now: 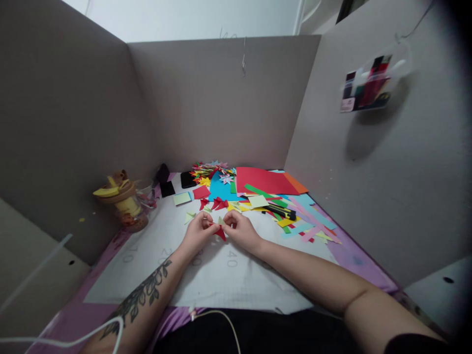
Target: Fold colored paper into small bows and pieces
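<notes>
Both hands meet over the white cutting mat (221,275). My left hand (199,231) and my right hand (239,229) pinch a small folded red paper piece (220,232) between their fingertips, with a pale green scrap at its top. Just beyond the fingers lie other folded red pieces (218,202) and small yellow-green folded bits (190,216) on the mat.
Coloured paper sheets (265,181) and strips (313,221) spread at the back right, with a black and yellow cutter (282,211). Finished paper stars (212,171) pile at the back. A jar with a yellow dispenser (123,201) stands left. Cardboard walls enclose the desk; a white cable (110,327) crosses near me.
</notes>
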Demonstrator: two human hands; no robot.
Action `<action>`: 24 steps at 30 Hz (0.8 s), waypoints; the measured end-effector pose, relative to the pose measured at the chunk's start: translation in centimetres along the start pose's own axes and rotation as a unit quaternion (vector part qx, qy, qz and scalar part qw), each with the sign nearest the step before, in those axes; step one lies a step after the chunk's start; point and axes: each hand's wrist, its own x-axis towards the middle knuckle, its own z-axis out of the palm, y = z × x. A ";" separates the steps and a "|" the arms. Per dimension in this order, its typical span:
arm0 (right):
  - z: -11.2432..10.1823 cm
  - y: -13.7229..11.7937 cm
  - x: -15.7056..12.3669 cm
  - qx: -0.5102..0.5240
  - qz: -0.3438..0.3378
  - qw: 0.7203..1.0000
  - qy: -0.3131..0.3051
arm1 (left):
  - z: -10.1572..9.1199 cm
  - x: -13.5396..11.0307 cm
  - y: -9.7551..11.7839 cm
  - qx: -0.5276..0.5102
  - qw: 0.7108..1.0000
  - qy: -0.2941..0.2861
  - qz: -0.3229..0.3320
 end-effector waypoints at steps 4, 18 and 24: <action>-0.1 0.0 0.1 -0.002 -0.005 1.000 0.014 | -0.4 0.0 0.5 0.014 1.000 0.017 0.008; -0.5 0.7 0.0 0.003 0.025 1.000 0.009 | -0.8 0.3 0.0 0.085 0.996 0.036 0.018; -0.4 0.6 0.1 0.017 0.027 0.999 0.010 | -0.8 0.4 0.0 0.060 0.997 0.048 0.014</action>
